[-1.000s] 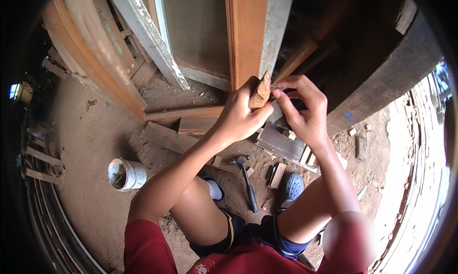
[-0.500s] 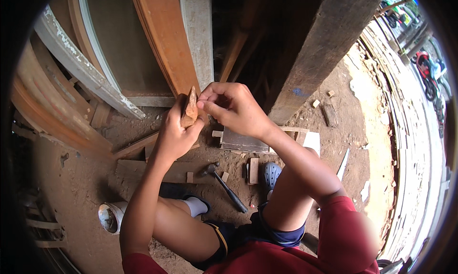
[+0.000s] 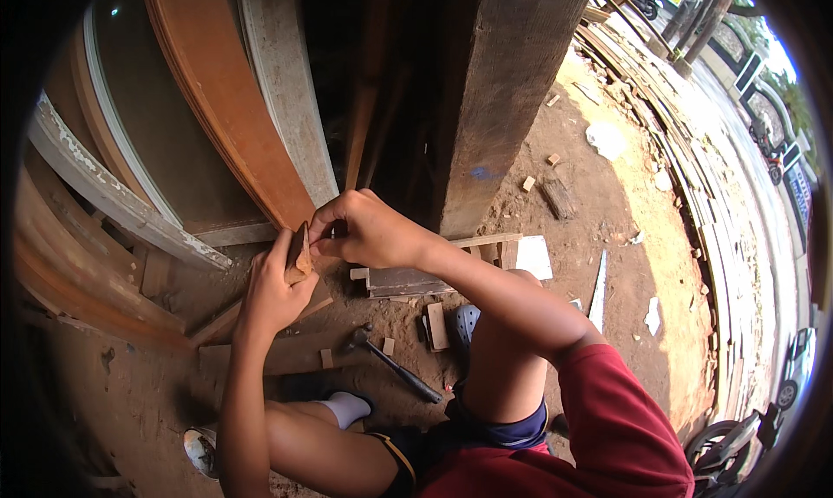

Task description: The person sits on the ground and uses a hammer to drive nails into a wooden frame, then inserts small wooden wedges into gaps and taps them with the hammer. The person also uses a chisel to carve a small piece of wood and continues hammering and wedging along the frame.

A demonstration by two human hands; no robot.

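Observation:
My left hand point(image 3: 276, 288) grips a small brown piece of wood point(image 3: 299, 257) with a rough, tapered tip pointing up, fingers wrapped around it. Close against its right side, my right hand point(image 3: 369, 231) is closed in a pinch, thumb and forefinger at the wood's edge. Whatever sits between those fingertips is hidden or too small to make out. Both hands are held over the ground, just in front of an upright orange-brown wooden frame point(image 3: 234, 108). Below them a hammer point(image 3: 401, 373) with a black handle lies on the dirt.
A thick wooden post point(image 3: 512, 90) stands ahead. Beside my foot lie a wooden block point(image 3: 437, 327) and a dark panel point(image 3: 403, 282). A long pale blade-like strip point(image 3: 599, 291) is at right, a bucket point(image 3: 200, 451) at lower left. Stacked planks point(image 3: 694, 212) line the right side.
The view has swung to the right, so the hands and frames appear farther left and lower. The wood piece has turned in my left hand, showing a narrower side; my right hand still pinches beside it.

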